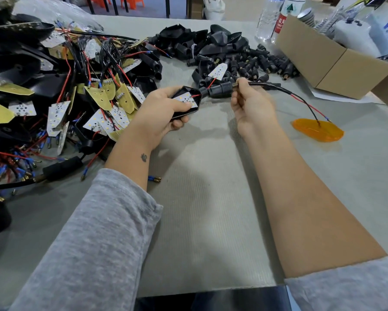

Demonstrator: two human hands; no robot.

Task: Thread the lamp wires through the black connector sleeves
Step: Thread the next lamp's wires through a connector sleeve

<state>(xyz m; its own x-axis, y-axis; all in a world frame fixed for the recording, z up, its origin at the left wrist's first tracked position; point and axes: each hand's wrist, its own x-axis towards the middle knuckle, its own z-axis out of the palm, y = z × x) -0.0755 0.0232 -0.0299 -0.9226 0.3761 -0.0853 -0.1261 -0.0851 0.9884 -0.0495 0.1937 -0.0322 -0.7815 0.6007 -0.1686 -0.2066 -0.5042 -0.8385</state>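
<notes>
The left hand (164, 113) gripped a black lamp housing (185, 102) above the surface (199, 198), thumb pressing the white LED board (187, 100) inside it. A black sleeve (217, 90) sat on the housing's neck. The right hand (251, 104) pinched what looked like a threaded stud (234, 85) at the sleeve's end, where the wires (300, 99) ran out right to an orange lens (317, 130). More sleeves (256, 63) lay piled behind, near a box (332, 61).

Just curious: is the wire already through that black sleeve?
Yes. The wire exits the black sleeve past the right hand.
</notes>
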